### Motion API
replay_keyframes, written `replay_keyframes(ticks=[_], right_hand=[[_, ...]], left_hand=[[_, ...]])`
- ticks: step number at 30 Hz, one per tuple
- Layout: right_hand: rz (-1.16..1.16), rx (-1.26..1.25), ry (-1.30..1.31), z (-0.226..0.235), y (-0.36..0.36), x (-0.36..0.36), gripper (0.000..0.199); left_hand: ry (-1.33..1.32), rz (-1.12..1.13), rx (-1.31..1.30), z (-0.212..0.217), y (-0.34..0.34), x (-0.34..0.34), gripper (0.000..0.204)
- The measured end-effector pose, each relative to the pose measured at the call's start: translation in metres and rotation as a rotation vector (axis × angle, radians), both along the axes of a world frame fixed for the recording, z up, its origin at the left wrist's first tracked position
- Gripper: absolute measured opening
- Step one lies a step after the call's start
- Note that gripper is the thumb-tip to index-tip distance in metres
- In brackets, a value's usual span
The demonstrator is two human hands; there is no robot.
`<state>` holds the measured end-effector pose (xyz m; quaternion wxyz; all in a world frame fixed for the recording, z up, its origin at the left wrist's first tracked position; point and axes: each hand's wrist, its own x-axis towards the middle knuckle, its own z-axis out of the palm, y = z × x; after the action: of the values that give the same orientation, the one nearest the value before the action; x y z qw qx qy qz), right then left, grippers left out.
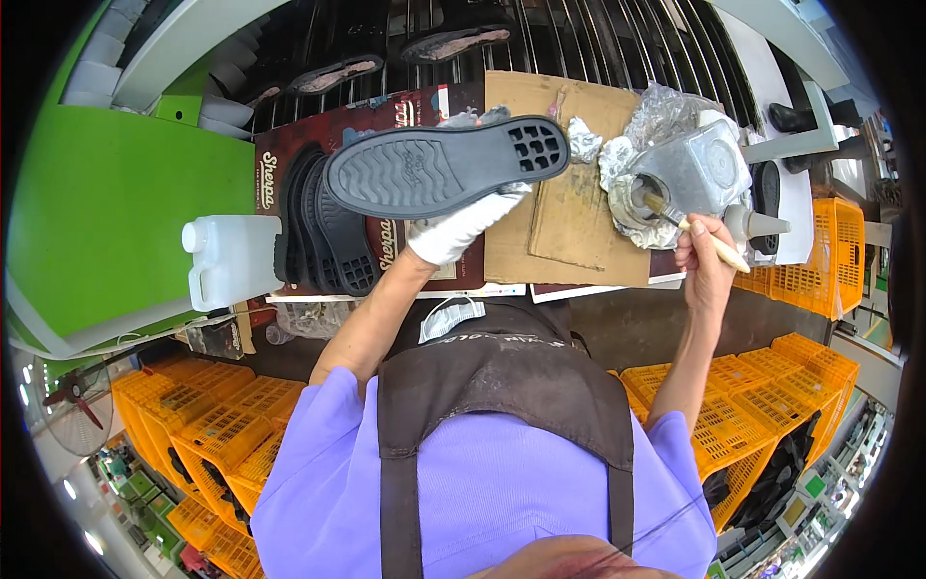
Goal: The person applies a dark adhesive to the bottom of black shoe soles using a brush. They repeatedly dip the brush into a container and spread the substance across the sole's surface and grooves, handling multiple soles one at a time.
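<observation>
A black shoe sole is held up over the bench, its wavy tread facing me and a grid of square holes at its right end. My left hand, in a white glove, is closed on it from below and behind; some of the fingers are hidden behind the sole. My bare right hand grips the pale handle of a brush. The brush's bristles are inside a small crusted pot wrapped in crumpled plastic. More black soles lie stacked left of my left hand.
A white plastic jug stands at the left by a green panel. Stained cardboard covers the middle bench. Beyond the pot are a clear container and a nozzle bottle. Metal rollers carry shoe pieces behind; orange crates stand near me.
</observation>
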<state>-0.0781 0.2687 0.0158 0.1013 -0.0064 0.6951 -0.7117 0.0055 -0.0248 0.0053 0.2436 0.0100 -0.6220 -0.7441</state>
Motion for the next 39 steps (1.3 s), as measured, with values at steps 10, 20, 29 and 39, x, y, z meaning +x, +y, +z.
replay_keyframes(ticks=[10, 20, 29, 39], right_hand=[[-0.036, -0.225, 0.591, 0.021, -0.065, 0.04, 0.035], [0.066, 0.029, 0.917, 0.036, -0.105, 0.038, 0.041], [0.072, 0.063, 0.889, 0.033, -0.125, 0.048, 0.051], [0.2, -0.024, 0.877, 0.029, -0.143, 0.064, 0.046]], left_hand=[[-0.04, 0.03, -0.478, 0.003, 0.017, -0.01, 0.064], [-0.004, -0.006, -0.619, 0.026, 0.024, -0.001, 0.055], [0.011, 0.052, -0.752, 0.035, 0.026, 0.002, 0.046], [-0.048, -0.06, -0.589, 0.017, 0.022, 0.014, 0.039]])
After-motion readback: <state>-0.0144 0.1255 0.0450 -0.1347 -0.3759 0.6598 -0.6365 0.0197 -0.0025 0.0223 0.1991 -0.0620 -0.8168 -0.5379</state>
